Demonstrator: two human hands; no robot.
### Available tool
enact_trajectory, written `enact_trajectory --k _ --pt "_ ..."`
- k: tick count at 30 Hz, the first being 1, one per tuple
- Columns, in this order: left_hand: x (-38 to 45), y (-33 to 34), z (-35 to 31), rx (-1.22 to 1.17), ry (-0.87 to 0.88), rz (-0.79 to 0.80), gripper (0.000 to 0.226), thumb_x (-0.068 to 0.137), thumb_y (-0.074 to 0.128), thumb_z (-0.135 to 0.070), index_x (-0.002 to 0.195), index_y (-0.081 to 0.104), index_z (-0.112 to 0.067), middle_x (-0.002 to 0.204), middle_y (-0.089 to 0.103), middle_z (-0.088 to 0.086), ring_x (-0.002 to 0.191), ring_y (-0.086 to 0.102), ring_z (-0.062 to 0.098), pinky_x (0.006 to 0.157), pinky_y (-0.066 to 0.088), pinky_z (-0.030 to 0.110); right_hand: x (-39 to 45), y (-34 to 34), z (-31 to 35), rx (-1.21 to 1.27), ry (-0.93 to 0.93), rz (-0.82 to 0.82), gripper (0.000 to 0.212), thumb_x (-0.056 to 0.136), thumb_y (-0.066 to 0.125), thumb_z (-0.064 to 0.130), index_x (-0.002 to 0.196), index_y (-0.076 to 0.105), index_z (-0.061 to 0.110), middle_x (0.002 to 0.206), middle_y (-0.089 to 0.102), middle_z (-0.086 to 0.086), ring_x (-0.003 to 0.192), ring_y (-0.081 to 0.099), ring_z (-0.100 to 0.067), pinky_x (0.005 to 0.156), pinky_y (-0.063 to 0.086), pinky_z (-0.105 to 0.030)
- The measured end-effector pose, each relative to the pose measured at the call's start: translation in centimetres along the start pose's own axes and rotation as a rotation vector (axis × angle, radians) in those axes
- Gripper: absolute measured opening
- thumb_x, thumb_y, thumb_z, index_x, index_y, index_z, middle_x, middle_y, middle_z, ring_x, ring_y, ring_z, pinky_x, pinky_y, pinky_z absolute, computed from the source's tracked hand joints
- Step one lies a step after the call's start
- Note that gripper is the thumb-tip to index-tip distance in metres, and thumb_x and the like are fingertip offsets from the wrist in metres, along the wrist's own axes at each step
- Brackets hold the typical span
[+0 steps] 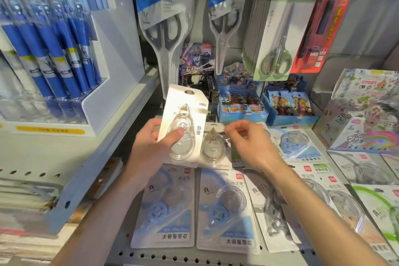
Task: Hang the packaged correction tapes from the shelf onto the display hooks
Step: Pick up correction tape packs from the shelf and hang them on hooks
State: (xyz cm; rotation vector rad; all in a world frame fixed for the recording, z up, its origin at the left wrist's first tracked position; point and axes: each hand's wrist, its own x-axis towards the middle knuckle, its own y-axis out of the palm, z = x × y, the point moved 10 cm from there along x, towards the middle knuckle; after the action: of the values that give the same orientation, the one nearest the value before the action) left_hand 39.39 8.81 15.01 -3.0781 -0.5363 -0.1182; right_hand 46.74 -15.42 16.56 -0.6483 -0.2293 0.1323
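A left hand (151,147) grips a packaged correction tape (183,123) above a shelf (172,257) of tapes; the right hand (248,142), fingers curled, hovers beside it.

"deli" on held white pack (183,114), "大容量带芯" on blue pack (165,207)

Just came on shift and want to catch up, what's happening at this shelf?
A person is stocking correction tapes. Their left hand holds one white-carded pack upright above the shelf, while the right hand reaches to a second pack lying there. More packs lie on the shelf; none is on a hook yet.
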Motion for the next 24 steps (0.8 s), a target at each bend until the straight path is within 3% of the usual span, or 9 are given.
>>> enact_trajectory --k 3,6,13,17,21,23,24 --pt "0.2 -1.0 0.2 -0.003 0.005 -0.050 0.030 0.088 0.080 -0.027 0.113 0.063 -0.029 0.098 0.079 -0.010 0.086 0.078 0.010 0.060 0.061 0.023 0.5 2.2 0.2 -0.323 -0.045 0.064 0.052 0.099 0.057 0.056 0.125 0.068 0.013 0.123 0.067 -0.005 0.117 0.060 -0.024 0.098 0.049 -0.037" --pt "0.3 -1.2 0.6 0.010 0.008 -0.069 0.030 0.087 0.080 -0.028 0.112 0.064 -0.030 0.098 0.079 -0.011 0.086 0.078 0.009 0.059 0.060 0.022 1.0 3.5 0.3 -0.508 -0.017 0.094 0.077 0.092 0.050 0.074 0.133 0.061 0.010 0.134 0.059 -0.014 0.125 0.051 -0.031 0.102 0.043 -0.042" --pt "0.5 -1.3 1.2 0.047 0.007 -0.089 0.029 0.087 0.079 -0.030 0.112 0.064 -0.030 0.100 0.078 -0.010 0.085 0.077 0.004 0.057 0.059 0.019 1.5 4.7 -1.0 -0.518 0.117 0.237 0.098 0.077 0.061 0.083 0.147 0.041 0.017 0.143 0.056 -0.008 0.136 0.043 -0.032 0.106 0.039 -0.045" --pt "0.6 -1.6 1.6 0.063 0.002 -0.108 0.029 0.088 0.079 -0.030 0.113 0.064 -0.029 0.099 0.076 -0.012 0.082 0.076 0.000 0.055 0.057 0.017 1.6 4.7 -1.2 -0.358 0.130 0.246 0.110 0.071 0.076 0.075 0.154 0.033 0.016 0.149 0.052 -0.010 0.140 0.042 -0.031 0.114 0.039 -0.045" --pt "0.7 -1.8 2.0 0.062 -0.005 -0.120 0.030 0.088 0.079 -0.030 0.114 0.064 -0.029 0.096 0.077 -0.015 0.081 0.076 0.000 0.056 0.058 0.017 2.1 4.5 -1.4 -0.102 0.132 0.203 0.118 0.069 0.090 0.054 0.160 0.026 0.017 0.152 0.050 -0.007 0.144 0.042 -0.026 0.119 0.037 -0.047" --pt "0.8 -1.8 2.1 0.062 -0.010 -0.122 0.029 0.088 0.079 -0.031 0.113 0.064 -0.030 0.092 0.077 -0.017 0.082 0.076 0.001 0.056 0.058 0.018 2.5 4.4 -1.3 0.014 0.118 0.173 0.118 0.070 0.094 0.040 0.162 0.022 0.017 0.137 0.059 0.003 0.132 0.054 -0.020 0.112 0.044 -0.038" --pt "0.8 -1.8 2.1 0.060 -0.011 -0.118 0.029 0.089 0.078 -0.032 0.113 0.063 -0.031 0.091 0.077 -0.020 0.082 0.076 0.001 0.056 0.058 0.018 2.6 4.3 -1.2 0.080 0.119 0.165 0.117 0.072 0.094 0.033 0.162 0.022 0.018 0.126 0.064 0.008 0.118 0.061 -0.014 0.101 0.050 -0.029"
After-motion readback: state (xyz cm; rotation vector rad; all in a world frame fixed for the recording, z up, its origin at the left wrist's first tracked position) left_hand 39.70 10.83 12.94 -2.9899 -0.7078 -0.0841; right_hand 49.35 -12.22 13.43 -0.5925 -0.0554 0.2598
